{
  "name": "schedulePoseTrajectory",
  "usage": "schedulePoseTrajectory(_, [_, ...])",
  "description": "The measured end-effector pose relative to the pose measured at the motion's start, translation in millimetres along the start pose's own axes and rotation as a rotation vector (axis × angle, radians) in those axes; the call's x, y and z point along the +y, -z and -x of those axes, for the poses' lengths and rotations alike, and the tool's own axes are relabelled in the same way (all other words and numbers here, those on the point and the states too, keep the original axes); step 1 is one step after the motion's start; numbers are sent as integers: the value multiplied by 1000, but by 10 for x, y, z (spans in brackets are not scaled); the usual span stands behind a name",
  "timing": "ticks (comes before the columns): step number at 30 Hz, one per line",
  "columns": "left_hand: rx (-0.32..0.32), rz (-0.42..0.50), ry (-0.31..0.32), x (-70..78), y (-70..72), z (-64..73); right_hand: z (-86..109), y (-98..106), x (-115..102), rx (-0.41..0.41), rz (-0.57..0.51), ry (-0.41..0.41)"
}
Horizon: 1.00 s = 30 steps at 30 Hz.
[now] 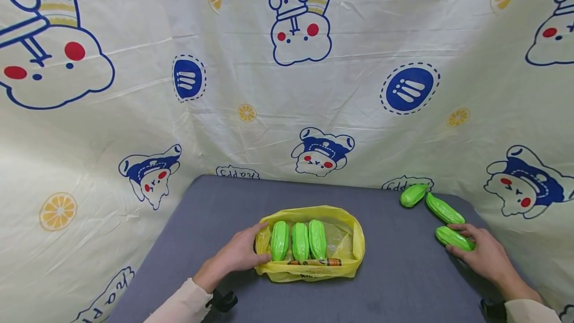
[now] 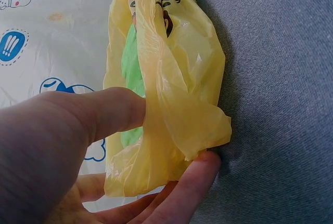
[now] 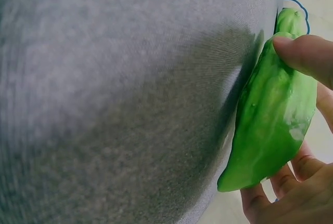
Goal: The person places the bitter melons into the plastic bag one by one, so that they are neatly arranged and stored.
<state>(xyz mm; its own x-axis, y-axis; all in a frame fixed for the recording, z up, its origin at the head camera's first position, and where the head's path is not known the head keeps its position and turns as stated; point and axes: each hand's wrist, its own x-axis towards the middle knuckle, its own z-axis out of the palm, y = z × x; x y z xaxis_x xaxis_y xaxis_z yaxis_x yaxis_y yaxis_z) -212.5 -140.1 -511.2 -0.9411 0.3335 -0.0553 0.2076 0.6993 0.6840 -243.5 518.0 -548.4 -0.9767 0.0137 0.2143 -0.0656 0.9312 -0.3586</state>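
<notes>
A yellow plastic bag [image 1: 345, 267] lies open on the grey table, its mouth facing up. Inside are three green ridged gourds [image 1: 300, 242], side by side toward the left. My left hand [image 1: 239, 250] grips the left end of the bag, thumb inside the rim and other fingers outside; the left wrist view shows the bag's film [image 2: 182, 83] between them. Over at the right of the table, my right hand [image 1: 486, 255] holds another green ridged gourd [image 3: 276, 115] between thumb and fingers, its tapered end pointing down in the right wrist view.
Two more green gourds lie beyond my right hand: one [image 1: 444, 209] just past it, the other [image 1: 413, 196] near the table's back edge. Dark printing marks the bag's front. A pale curtain [image 1: 269, 88] with cartoon prints hangs behind the grey table [image 1: 394, 283].
</notes>
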Motion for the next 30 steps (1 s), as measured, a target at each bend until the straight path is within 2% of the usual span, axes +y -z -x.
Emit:
schedulePoseTrajectory(16, [-3,-15,-3,0,-5,-5,13,11,-155,33,-37,37])
schedulePoseTrajectory(24, [-7,-7,-3,3,-24,4,24,31,-239,-14,-32,20])
schedulePoseTrajectory(30, [-6,-19,-7,-8,-29,-3,5,35,-321,-10,-36,15])
